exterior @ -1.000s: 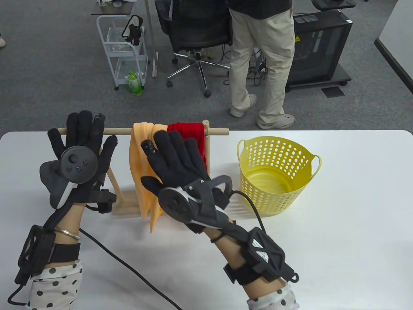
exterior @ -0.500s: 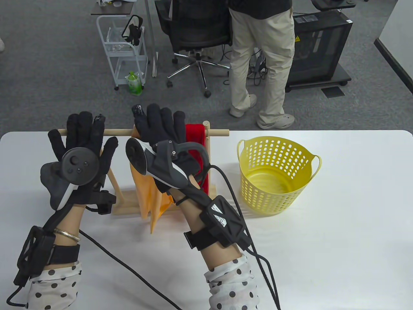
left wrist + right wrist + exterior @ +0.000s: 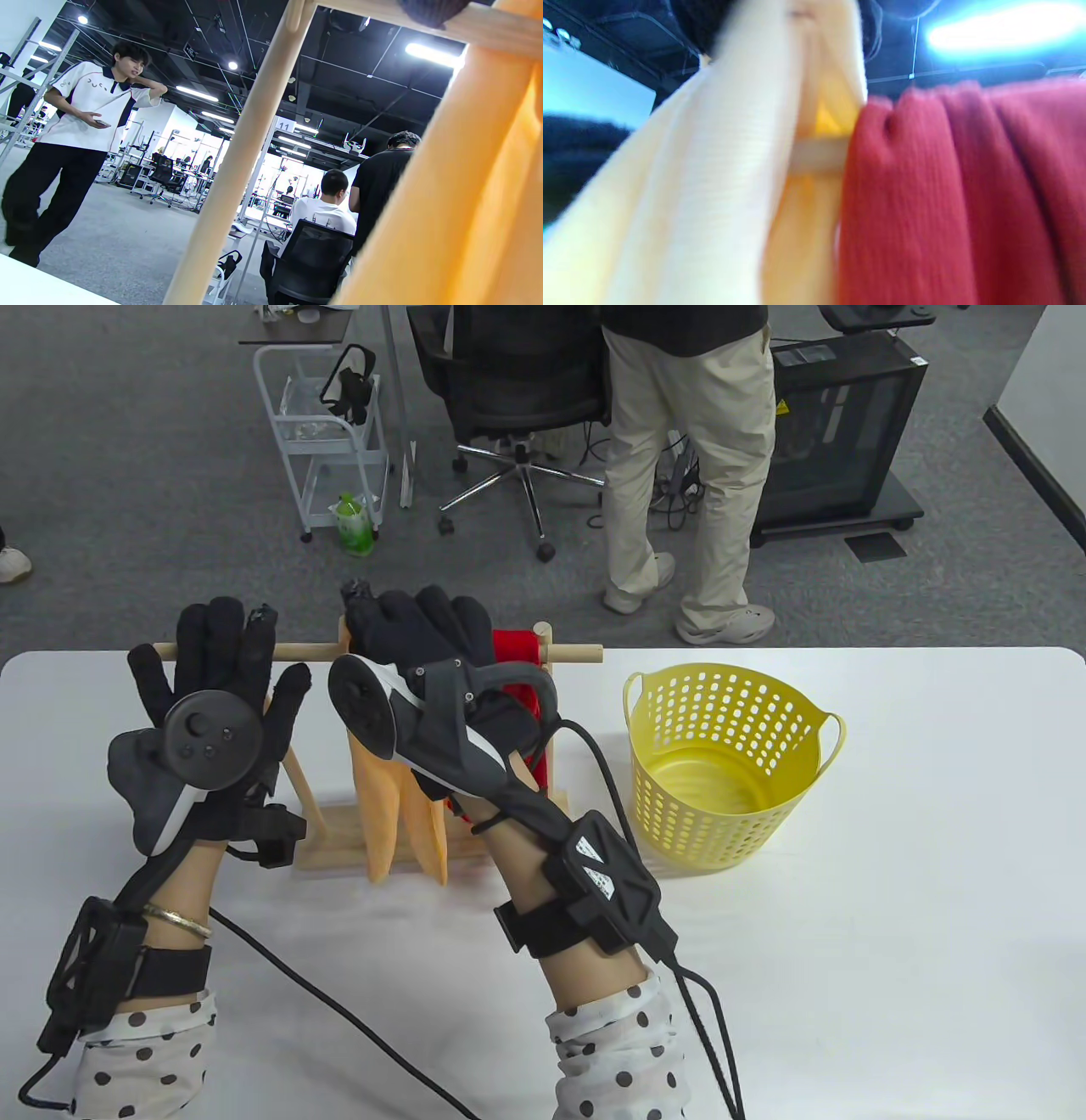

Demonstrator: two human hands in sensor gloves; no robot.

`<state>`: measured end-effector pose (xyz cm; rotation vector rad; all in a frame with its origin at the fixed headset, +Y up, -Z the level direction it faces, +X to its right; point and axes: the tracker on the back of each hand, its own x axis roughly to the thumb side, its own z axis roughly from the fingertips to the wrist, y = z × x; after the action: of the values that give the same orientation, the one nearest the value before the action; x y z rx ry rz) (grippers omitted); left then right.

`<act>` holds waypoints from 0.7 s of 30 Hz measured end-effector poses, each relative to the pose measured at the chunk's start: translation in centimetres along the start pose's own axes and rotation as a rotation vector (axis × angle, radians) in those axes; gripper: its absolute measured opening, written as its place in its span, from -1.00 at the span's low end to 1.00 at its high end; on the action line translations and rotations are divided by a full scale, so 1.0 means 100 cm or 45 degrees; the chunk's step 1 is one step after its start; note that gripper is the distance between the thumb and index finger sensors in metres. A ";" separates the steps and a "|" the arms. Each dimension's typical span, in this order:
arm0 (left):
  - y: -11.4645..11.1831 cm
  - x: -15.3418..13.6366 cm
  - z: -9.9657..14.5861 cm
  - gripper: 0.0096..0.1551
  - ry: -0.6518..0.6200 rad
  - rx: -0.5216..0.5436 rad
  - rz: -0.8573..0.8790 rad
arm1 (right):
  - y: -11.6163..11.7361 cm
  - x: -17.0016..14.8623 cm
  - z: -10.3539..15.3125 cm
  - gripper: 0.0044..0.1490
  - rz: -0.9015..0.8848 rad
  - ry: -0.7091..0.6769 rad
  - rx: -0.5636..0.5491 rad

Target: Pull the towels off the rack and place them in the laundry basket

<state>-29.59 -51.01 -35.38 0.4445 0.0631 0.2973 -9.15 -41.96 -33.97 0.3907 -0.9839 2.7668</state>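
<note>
A wooden rack [image 3: 299, 650] stands at the table's back left. An orange towel [image 3: 382, 814] and a red towel [image 3: 514, 643] hang side by side on its rod. My right hand [image 3: 407, 626] lies over the top of the orange towel at the rod, fingers curled down around the bunched cloth. In the right wrist view the orange towel [image 3: 721, 169] and red towel [image 3: 950, 195] fill the frame, blurred. My left hand [image 3: 216, 657] is spread flat, fingers straight, against the rod's left end. The left wrist view shows a rack post [image 3: 237, 169] and the orange towel [image 3: 471, 190]. An empty yellow laundry basket [image 3: 802, 793] sits right of the rack.
Black glove cables [image 3: 339, 1010] trail across the white table [image 3: 891, 942] toward its front edge. Beyond the far edge, on grey carpet, a person in beige trousers [image 3: 679, 475] stands beside an office chair [image 3: 509, 398] and a white trolley [image 3: 327, 432].
My right hand rose from in front of the towels to the rod and curled over the orange towel's top, and the cloth below has gathered narrower. The left hand stayed put.
</note>
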 end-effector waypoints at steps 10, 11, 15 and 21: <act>0.000 0.000 0.000 -0.20 -0.002 0.004 0.004 | -0.020 -0.026 -0.005 -0.48 -0.598 0.143 -0.012; 0.000 0.000 0.000 -0.21 -0.002 0.004 0.004 | -0.021 -0.027 -0.005 -0.47 -0.638 0.144 -0.010; -0.001 0.000 0.000 -0.21 -0.002 0.007 0.005 | -0.031 -0.030 -0.005 -0.43 -0.760 0.136 -0.041; -0.001 0.000 0.000 -0.21 -0.004 0.009 0.006 | -0.055 -0.045 -0.001 -0.36 -0.743 0.129 -0.204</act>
<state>-29.58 -51.09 -35.47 0.4521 0.0601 0.3014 -3.49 -38.08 -32.17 0.4261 -0.8849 2.1494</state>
